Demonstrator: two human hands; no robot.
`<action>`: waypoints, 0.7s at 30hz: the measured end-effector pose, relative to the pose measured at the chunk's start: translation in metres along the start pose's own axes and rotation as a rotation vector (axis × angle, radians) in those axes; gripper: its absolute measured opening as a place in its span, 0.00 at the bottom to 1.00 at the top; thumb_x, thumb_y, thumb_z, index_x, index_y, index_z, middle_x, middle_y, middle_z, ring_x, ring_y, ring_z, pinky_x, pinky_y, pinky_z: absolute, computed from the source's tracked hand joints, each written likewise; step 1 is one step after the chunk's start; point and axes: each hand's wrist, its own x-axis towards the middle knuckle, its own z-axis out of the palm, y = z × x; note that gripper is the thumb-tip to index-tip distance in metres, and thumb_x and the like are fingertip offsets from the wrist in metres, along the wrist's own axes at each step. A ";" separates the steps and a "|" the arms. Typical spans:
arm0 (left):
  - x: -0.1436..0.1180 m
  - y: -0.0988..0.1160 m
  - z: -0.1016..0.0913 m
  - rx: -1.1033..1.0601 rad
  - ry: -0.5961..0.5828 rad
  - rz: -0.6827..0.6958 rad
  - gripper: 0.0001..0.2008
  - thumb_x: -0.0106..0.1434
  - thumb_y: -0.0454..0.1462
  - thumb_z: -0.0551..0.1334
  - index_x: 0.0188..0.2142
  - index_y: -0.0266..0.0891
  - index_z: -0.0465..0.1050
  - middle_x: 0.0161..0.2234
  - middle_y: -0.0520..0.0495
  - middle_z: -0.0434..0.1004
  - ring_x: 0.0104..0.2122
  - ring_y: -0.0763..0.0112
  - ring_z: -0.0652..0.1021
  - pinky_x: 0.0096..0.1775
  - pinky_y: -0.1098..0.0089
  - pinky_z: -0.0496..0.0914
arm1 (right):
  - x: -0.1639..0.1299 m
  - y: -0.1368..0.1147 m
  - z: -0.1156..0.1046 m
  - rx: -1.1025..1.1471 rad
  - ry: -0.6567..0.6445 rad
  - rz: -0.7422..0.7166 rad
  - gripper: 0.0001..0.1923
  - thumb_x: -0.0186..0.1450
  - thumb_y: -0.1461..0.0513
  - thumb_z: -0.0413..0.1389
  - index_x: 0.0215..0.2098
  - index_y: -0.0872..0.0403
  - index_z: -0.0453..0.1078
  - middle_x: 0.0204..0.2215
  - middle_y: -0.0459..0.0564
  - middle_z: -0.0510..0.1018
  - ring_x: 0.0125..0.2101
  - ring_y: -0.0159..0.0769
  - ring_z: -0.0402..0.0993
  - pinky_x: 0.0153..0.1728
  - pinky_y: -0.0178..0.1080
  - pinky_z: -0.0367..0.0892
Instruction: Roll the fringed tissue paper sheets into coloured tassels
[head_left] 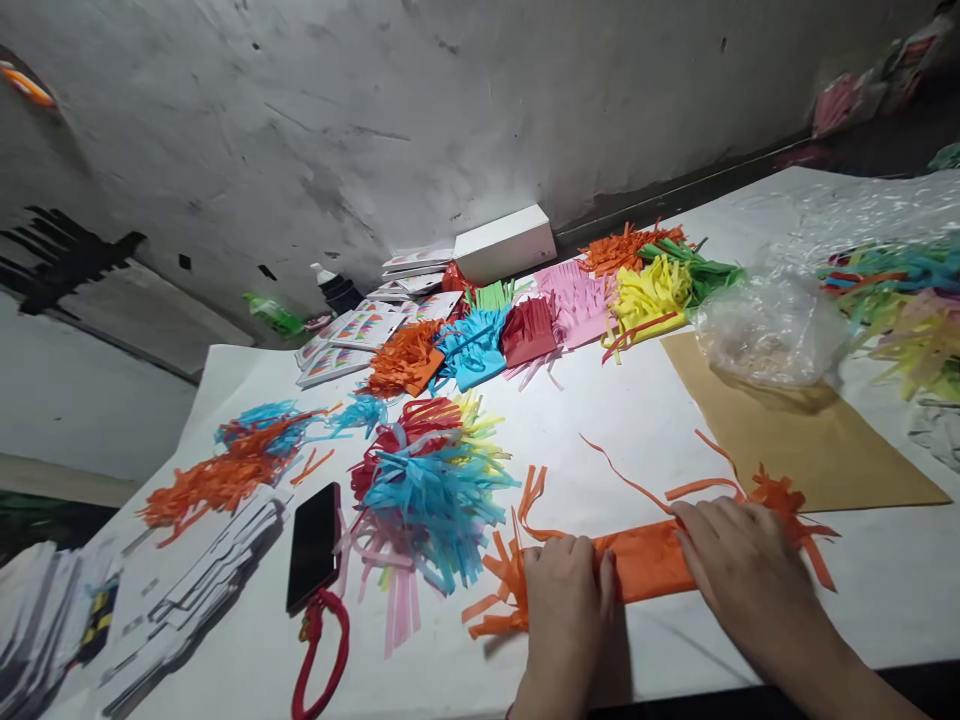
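I see two bare hands, left hand (564, 600) and right hand (739, 570), no gloves, no rings. Forearms bare to frame edge; no sleeve, watch or band visible.

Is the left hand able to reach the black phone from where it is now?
Probably yes. The left hand rests on the orange paper roll; only loose blue fringes lie between it and the black phone.

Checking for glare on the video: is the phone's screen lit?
No, the phone lies by the blue tassel pile with a dark, blank screen, left of both hands.
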 end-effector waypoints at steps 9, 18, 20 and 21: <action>-0.004 0.004 -0.020 -0.089 0.179 0.068 0.11 0.60 0.34 0.67 0.43 0.41 0.72 0.42 0.43 0.80 0.43 0.53 0.77 0.49 0.50 0.66 | -0.015 -0.015 -0.001 0.384 0.038 -0.210 0.19 0.70 0.74 0.43 0.41 0.57 0.74 0.36 0.52 0.80 0.40 0.41 0.75 0.55 0.49 0.60; -0.020 0.003 -0.008 -0.284 0.150 0.400 0.09 0.72 0.32 0.58 0.34 0.42 0.72 0.33 0.55 0.80 0.39 0.69 0.77 0.64 0.56 0.51 | -0.012 -0.015 -0.008 0.396 -0.023 -0.208 0.18 0.73 0.70 0.42 0.42 0.54 0.73 0.33 0.49 0.78 0.38 0.40 0.74 0.58 0.51 0.54; -0.022 0.000 -0.007 -0.332 0.176 0.359 0.10 0.73 0.32 0.57 0.34 0.42 0.71 0.33 0.55 0.79 0.37 0.69 0.76 0.61 0.57 0.54 | -0.018 -0.008 -0.006 0.392 -0.041 -0.194 0.19 0.73 0.71 0.41 0.40 0.54 0.73 0.34 0.49 0.78 0.38 0.40 0.73 0.57 0.52 0.54; -0.022 0.000 -0.008 -0.352 0.198 0.328 0.11 0.73 0.32 0.56 0.33 0.42 0.71 0.32 0.55 0.79 0.36 0.69 0.76 0.59 0.57 0.56 | -0.019 -0.004 -0.005 0.391 -0.062 -0.187 0.17 0.73 0.70 0.42 0.39 0.53 0.73 0.34 0.49 0.77 0.38 0.39 0.73 0.56 0.52 0.54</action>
